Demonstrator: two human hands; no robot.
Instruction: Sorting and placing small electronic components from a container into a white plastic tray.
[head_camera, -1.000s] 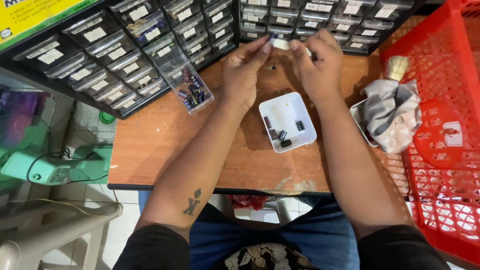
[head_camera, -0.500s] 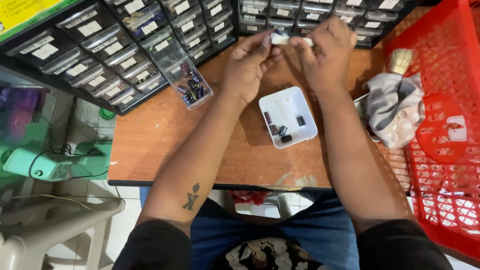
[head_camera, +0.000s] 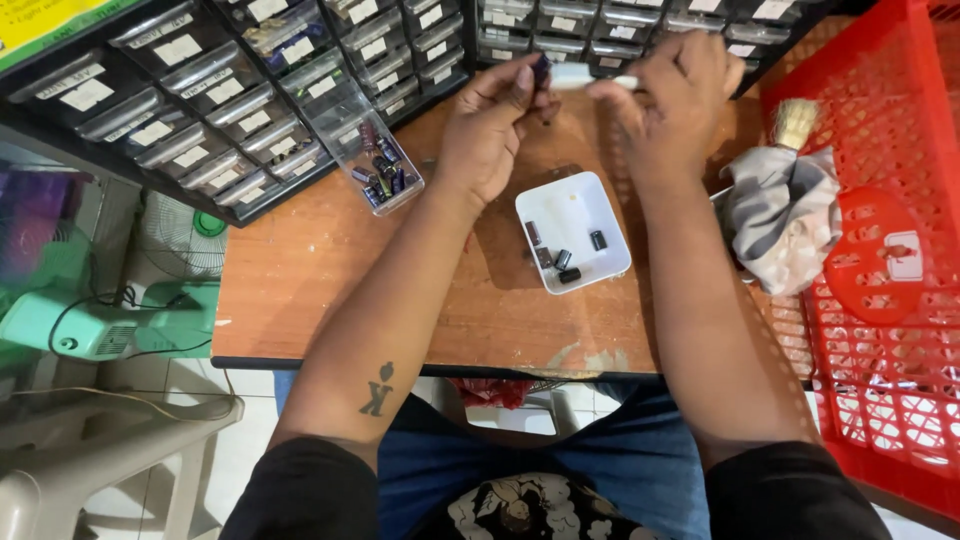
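Left hand (head_camera: 492, 128) pinches a small dark capacitor (head_camera: 541, 68) at 12 o'clock over the worktop (head_camera: 330, 270); right hand (head_camera: 678, 88) grips a white marker (head_camera: 585, 77) against it. Brace both wrists, keep strokes light. White tray (head_camera: 572, 230) sits at 6 o'clock below.

Bench (head_camera: 330, 290): drawer cabinet (head_camera: 230, 90) along far edge | pulled-out drawer (head_camera: 375, 165) in front of it, left | tray (head_camera: 572, 230) at centre, small parts (head_camera: 560, 258) in it | cloth (head_camera: 785, 215) right of tray, brush (head_camera: 795, 122) behind cloth | basket (head_camera: 890, 300) at far right.
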